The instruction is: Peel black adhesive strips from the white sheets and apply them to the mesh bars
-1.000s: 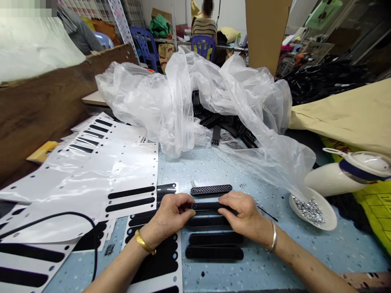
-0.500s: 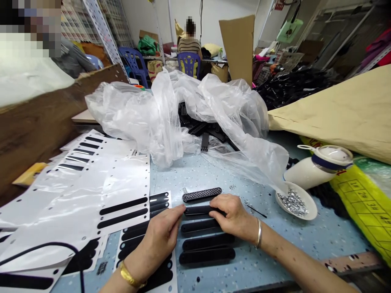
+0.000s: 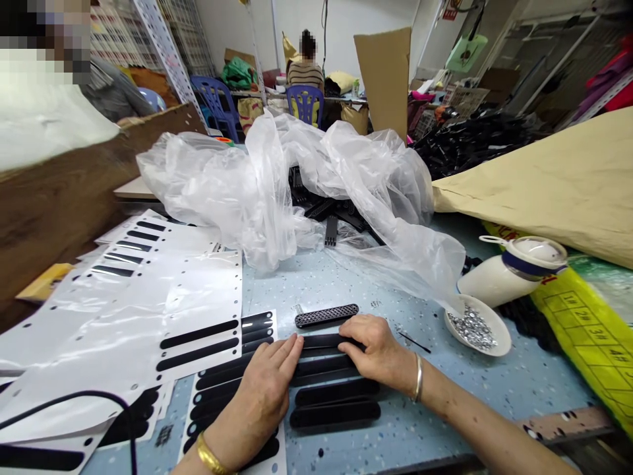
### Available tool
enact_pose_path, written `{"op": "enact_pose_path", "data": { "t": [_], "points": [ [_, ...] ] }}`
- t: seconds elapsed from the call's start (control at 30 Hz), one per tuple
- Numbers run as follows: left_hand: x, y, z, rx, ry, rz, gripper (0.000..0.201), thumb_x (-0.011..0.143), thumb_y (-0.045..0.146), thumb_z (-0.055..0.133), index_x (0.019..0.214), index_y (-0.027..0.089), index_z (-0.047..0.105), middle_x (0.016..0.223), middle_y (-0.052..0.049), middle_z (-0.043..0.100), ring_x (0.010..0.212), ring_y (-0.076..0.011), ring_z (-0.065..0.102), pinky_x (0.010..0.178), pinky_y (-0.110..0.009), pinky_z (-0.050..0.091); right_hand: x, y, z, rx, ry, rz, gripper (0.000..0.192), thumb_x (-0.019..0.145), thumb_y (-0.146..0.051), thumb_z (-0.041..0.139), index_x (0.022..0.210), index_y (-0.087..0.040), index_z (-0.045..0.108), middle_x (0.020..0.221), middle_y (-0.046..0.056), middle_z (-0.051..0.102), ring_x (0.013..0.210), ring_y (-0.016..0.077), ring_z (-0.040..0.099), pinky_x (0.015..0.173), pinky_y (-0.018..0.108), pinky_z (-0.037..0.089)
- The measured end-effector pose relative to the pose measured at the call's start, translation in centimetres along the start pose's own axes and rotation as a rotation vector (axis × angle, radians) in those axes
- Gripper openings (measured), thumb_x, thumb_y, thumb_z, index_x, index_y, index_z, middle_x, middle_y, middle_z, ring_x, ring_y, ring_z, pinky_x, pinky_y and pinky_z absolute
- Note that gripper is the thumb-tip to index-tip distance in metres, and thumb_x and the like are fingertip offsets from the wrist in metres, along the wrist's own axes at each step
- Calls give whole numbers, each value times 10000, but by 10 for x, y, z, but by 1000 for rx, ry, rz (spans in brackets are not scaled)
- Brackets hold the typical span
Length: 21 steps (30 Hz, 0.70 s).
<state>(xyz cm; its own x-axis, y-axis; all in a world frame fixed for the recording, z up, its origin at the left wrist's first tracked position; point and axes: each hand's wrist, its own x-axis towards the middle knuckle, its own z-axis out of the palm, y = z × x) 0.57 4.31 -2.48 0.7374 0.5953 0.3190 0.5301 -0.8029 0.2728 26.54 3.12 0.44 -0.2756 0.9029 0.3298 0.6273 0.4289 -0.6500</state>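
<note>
My left hand point(image 3: 264, 386) lies flat, fingers together, on a white sticker sheet point(image 3: 232, 396) with black oblong strips, its fingertips touching the left end of a black strip point(image 3: 324, 341). My right hand point(image 3: 378, 349) presses down on the right part of that same strip. Below it lie three more black oblong strips point(image 3: 336, 415) in a row on the blue speckled table point(image 3: 346, 284). Just beyond the hands sits a perforated black grille piece point(image 3: 326, 315).
Large white backing sheets point(image 3: 148, 297) with oblong cutouts spread at left. A crumpled clear plastic bag point(image 3: 277, 178) holds black parts point(image 3: 331, 211). A white bowl of small silver pieces point(image 3: 475, 328) and a white jug point(image 3: 514, 270) stand right. A seated person point(image 3: 305, 69) is far back.
My left hand has opened from a curled grip and slid down flat onto the sticker sheet. The right hand stays on the strip. The view tilted up slightly a second ago.
</note>
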Motion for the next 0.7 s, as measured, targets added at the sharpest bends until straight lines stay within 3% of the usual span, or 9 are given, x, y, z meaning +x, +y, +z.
{"op": "enact_pose_path", "data": {
  "t": [0.07, 0.17, 0.27, 0.43, 0.57, 0.7],
  "points": [
    [-2, -1, -1, -8, 12, -7, 766, 728, -91, 350, 1458, 141, 320, 1352, -168, 546, 1152, -293, 566, 871, -548, 528, 0, 0, 0, -2, -5, -1, 76, 733, -95, 674, 765, -164, 673, 757, 55, 708, 713, 195, 646, 673, 308, 482],
    [0, 1, -10, -49, 136, -33, 679, 788, -75, 342, 1432, 137, 363, 1324, -179, 566, 1167, -258, 573, 876, -488, 547, 0, -1, -1, -1, -10, 1, 79, 732, -95, 674, 772, -163, 676, 757, 55, 706, 708, 194, 643, 664, 307, 480],
    [2, 7, -18, -14, 204, -24, 662, 797, -71, 344, 1438, 91, 334, 1323, -208, 559, 1269, -276, 495, 901, -481, 540, -1, -1, -2, -1, -21, 4, 76, 741, -100, 671, 775, -167, 678, 759, 53, 707, 711, 193, 643, 669, 307, 481],
    [4, 19, -18, 24, 70, 50, 764, 687, -95, 324, 1436, 57, 313, 1419, -211, 469, 1399, -289, 304, 982, -506, 486, 0, -1, -1, 0, -22, 6, 83, 746, -106, 666, 788, -175, 686, 770, 56, 714, 718, 195, 650, 680, 315, 493],
    [6, 19, -15, 111, -38, 65, 750, 627, -69, 367, 1366, 48, 418, 1426, -205, 467, 1391, -295, 319, 1017, -508, 451, 1, 1, -2, 45, -4, 34, 87, 734, -116, 683, 788, -179, 707, 754, 51, 720, 704, 192, 658, 666, 309, 506],
    [8, 15, -16, 172, -109, 68, 719, 615, -2, 426, 1329, 67, 472, 1412, -192, 491, 1355, -314, 382, 1034, -510, 418, 1, 4, -5, 189, 26, 162, 113, 711, -140, 733, 814, -187, 743, 752, 42, 731, 683, 175, 674, 652, 284, 526]
  ]
}}
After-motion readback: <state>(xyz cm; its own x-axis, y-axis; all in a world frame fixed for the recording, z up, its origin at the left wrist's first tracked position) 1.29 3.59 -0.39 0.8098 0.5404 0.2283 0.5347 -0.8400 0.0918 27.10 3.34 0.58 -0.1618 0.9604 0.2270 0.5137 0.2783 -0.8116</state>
